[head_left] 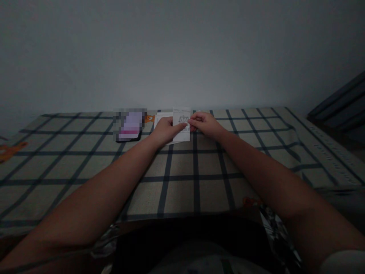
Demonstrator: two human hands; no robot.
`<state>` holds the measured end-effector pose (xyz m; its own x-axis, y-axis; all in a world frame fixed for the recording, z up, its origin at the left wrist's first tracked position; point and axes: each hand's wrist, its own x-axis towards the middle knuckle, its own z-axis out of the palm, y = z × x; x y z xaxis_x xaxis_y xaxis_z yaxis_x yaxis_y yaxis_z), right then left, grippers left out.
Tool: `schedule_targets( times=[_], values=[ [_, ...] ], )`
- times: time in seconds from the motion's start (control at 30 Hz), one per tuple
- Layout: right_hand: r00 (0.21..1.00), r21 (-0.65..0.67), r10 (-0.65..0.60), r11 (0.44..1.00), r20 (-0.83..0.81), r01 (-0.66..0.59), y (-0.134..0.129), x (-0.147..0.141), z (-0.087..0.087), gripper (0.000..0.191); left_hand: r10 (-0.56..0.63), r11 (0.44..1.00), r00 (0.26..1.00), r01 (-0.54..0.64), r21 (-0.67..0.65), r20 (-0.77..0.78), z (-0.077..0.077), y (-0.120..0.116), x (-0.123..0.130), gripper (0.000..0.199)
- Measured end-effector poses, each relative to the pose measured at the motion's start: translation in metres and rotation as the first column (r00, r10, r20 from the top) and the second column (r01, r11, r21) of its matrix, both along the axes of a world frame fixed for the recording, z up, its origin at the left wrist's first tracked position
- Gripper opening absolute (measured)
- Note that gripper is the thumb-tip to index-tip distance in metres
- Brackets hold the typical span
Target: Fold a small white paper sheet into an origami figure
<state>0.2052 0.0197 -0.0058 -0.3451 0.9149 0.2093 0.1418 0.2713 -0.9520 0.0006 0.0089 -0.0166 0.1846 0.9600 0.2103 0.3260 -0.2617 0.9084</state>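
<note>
fingers (201, 115) of the right hand (208, 124) bunch nearly together at the right edge of a narrow white paper (181, 115), grip unclear; left hand (164, 130) pinches it, thumb across its dark line drawing, above checked cloth (182, 163).

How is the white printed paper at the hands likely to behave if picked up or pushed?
The white printed paper looks thin, so it's probably light. It shows no obvious sag at the left hand, hinting at mild stiffness. Being flat, it would likely slide rather than roll.
</note>
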Motion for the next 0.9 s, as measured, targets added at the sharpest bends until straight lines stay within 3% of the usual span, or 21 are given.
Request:
schedule_targets(
  times=[0.27,0.47,0.67,0.9],
  values=[
    [0.999,-0.032,-0.033,0.999,-0.039,0.031,-0.0038,-0.0032,0.0062,0.013,-0.051,0.999,0.995,0.052,-0.012,0.087,0.0013,0.0001,0.0032,0.048],
    [0.993,-0.052,-0.065,0.997,-0.096,0.06,-0.0043,-0.0061,0.0077,0.015,-0.071,0.997,0.997,0.071,0.009,0.007,-0.0009,0.0042,-0.0001,0.045],
    [0.995,-0.043,-0.032,0.999,-0.089,0.028,-0.006,-0.0066,0.0099,0.019,-0.066,0.998,0.988,0.069,-0.015,0.143,-0.0033,0.0009,0.0047,0.05],
    [0.985,-0.093,-0.096,0.992,-0.143,0.083,-0.0042,-0.0093,0.0057,0.015,-0.079,0.996,0.997,0.078,0.033,0.021,-0.0014,0.0028,0.0014,0.041]
  ],
)
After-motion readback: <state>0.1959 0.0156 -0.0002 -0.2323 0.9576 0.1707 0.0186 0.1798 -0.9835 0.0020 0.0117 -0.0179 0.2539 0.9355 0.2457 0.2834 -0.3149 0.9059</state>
